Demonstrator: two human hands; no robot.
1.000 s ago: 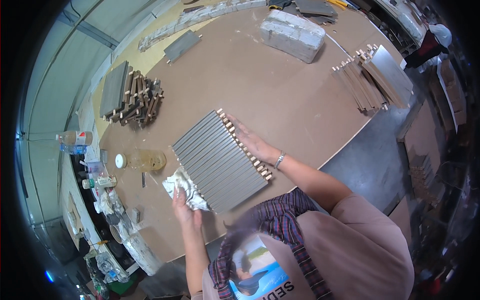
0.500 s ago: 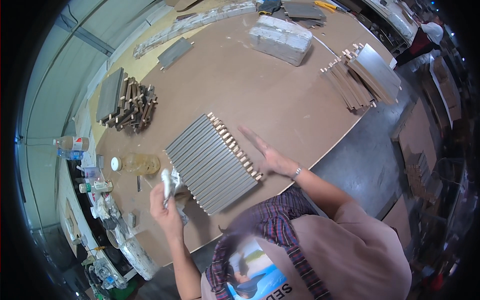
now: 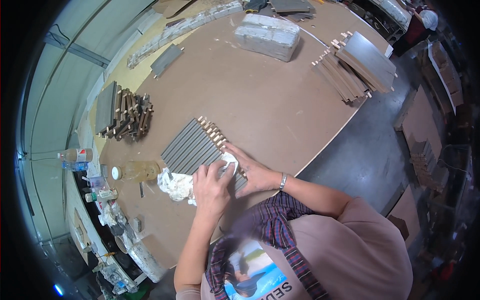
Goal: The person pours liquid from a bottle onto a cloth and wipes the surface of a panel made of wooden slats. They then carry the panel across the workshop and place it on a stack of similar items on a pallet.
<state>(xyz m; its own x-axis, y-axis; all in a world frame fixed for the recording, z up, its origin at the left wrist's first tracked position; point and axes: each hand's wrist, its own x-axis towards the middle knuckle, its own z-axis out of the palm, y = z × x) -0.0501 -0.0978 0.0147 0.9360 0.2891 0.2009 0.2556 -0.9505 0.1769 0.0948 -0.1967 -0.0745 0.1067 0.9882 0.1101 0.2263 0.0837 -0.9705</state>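
Left hand (image 3: 211,186) presses a white rag (image 3: 180,184) onto the near end of the grey slats (image 3: 196,148), fingers curled over the cloth. Right hand (image 3: 252,172) lies flat and open on the slats beside it. A bottle (image 3: 135,170) lies just left of the rag. Farther off on the table (image 3: 280,110): slat stacks (image 3: 125,112), a wrapped block (image 3: 267,36), more panels (image 3: 357,65)

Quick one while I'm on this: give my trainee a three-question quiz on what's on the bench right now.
1. True or false: the left hand presses a white rag onto the row of grey slats.
2. Which lies nearest the rag? A. wrapped grey block B. amber bottle C. fanned stack of grey panels
3. What does the right hand rest on?

Key: 1 true; 2 B; 3 the near end of the slats, flat, beside the left hand.
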